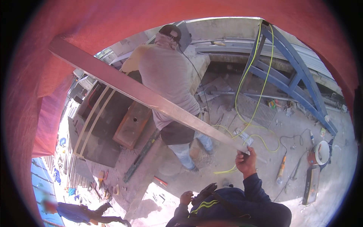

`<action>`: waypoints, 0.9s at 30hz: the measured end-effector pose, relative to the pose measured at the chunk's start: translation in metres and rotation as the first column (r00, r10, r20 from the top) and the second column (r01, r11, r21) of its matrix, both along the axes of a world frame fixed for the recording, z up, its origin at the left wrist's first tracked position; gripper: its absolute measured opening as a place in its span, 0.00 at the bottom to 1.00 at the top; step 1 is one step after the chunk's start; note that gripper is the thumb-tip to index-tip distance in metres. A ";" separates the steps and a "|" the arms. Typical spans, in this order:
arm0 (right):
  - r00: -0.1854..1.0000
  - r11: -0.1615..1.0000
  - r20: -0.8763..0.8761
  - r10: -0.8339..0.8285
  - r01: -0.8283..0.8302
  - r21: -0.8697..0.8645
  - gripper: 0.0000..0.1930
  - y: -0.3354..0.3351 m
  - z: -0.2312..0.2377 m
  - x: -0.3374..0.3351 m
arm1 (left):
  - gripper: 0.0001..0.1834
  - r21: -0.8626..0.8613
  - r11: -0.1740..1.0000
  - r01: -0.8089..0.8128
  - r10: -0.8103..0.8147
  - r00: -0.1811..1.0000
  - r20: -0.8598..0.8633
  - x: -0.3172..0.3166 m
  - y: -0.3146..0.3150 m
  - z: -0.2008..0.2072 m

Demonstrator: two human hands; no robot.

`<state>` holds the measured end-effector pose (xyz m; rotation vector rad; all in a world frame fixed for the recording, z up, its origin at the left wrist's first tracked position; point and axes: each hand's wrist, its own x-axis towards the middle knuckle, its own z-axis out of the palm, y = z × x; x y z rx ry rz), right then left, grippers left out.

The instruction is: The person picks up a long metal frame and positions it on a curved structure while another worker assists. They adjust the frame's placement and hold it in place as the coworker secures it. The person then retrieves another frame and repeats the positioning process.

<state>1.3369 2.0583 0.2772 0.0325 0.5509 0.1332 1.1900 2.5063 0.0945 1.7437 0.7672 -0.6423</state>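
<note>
A long rectangular metal tube slants across the view from the upper left down to my right hand. The fingers of that hand are closed around its near end, where a dark opening shows. My left hand is low in front of my body, its fingers curled beside a black bag or strap. What it holds, if anything, is too small to make out. Beyond the tube stands a co-worker in a grey shirt and dark cap, back toward me.
A blue steel frame draped with a yellow-green cord stands at right. A grinder-like power tool, bucket and box-shaped bar lie nearby. Left are a wooden box and another person. Red sheeting hangs overhead.
</note>
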 end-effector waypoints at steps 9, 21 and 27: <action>0.990 0.991 -0.068 0.127 -0.129 -0.024 0.20 0.023 -0.005 -0.011 | 0.39 -0.136 0.980 0.143 0.004 0.675 0.738 0.109 -0.085 0.247; 0.897 0.913 -0.175 0.406 -0.405 0.041 0.26 0.048 -0.028 -0.057 | 0.49 -0.218 0.955 0.202 0.138 0.347 0.928 0.110 -0.163 0.399; 0.949 0.958 -0.136 0.283 -0.272 0.094 0.29 0.029 -0.092 -0.064 | 0.36 -0.276 0.955 0.113 0.217 0.372 0.903 0.096 -0.152 0.392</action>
